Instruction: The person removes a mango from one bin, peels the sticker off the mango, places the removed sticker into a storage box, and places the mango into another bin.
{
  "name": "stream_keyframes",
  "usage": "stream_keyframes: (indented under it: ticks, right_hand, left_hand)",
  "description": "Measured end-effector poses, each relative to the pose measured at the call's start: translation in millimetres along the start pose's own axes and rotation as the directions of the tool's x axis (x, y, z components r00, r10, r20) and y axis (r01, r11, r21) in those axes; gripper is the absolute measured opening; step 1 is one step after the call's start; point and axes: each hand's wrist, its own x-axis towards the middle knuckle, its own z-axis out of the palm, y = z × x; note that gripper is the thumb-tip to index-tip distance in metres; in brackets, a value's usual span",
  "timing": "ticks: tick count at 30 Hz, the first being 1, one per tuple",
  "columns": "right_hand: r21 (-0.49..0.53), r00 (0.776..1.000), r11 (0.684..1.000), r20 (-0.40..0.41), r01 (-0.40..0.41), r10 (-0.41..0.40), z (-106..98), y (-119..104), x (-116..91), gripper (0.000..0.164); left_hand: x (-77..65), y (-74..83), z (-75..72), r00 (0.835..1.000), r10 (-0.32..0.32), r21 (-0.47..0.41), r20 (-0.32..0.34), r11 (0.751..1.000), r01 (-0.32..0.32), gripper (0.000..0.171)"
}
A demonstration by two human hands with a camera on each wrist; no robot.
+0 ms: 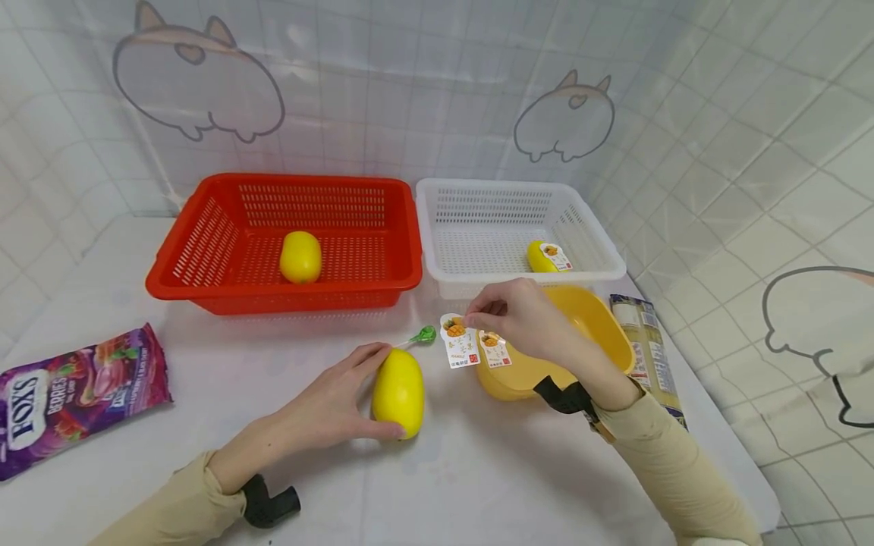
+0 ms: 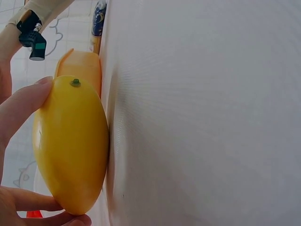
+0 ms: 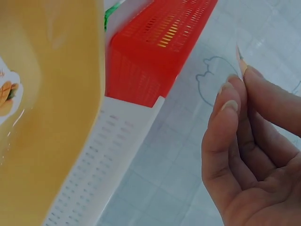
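A smooth yellow mango [image 1: 398, 394] lies on the white table, its small green stem end [image 2: 75, 82] showing in the left wrist view. My left hand [image 1: 328, 398] holds it, thumb at the stem end and fingers at the opposite end. Between thumb and fingertips, my right hand [image 1: 522, 318] pinches a white mango-printed sticker [image 1: 460, 345], which appears edge-on in the right wrist view. Below that hand is a yellow plastic bin [image 1: 601, 322] with another such sticker [image 1: 495, 349] in it.
Behind stand a red basket [image 1: 307, 288] with one plain mango [image 1: 300, 258] and a white basket [image 1: 437, 258] with a stickered mango [image 1: 538, 258]. A green-wrapped lollipop [image 1: 426, 334] lies ahead of my left hand. A purple FOX'S bag [image 1: 89, 390] is left, another packet [image 1: 645, 345] right.
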Motion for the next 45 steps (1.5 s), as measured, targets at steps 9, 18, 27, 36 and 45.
stream_keyframes:
  ticks: [9,18,27,36,45]
  right_hand:
    - [-0.003,0.998,1.000,0.052,-0.027,0.027,-4.6,1.4,6.9,0.005]
    - [-0.036,0.996,0.999,0.084,-0.025,0.028,-8.3,13.7,11.9,0.005]
    - [-0.052,0.991,0.998,0.127,-0.031,0.037,-11.7,23.5,17.0,0.005]
    - [-0.043,0.990,0.999,0.140,0.011,-0.005,-15.9,39.7,21.3,0.006]
    - [-0.067,0.989,0.998,0.145,-0.017,0.026,-17.3,54.0,25.0,0.008]
  left_hand:
    - [-0.4,0.8,0.7,1.000,0.009,0.001,-0.009,1.000,-0.009,0.115]
    - [-0.3,1.3,0.2,1.000,0.013,0.009,-0.010,1.000,-0.013,0.115]
    - [-1.0,0.5,1.2,1.000,0.009,-0.001,-0.007,1.000,-0.009,0.116]
    - [-1.0,-1.3,2.1,1.000,0.025,-0.002,-0.017,1.000,-0.025,0.117]
    - [-1.2,-2.1,1.9,1.000,0.020,0.001,-0.012,1.000,-0.020,0.117]
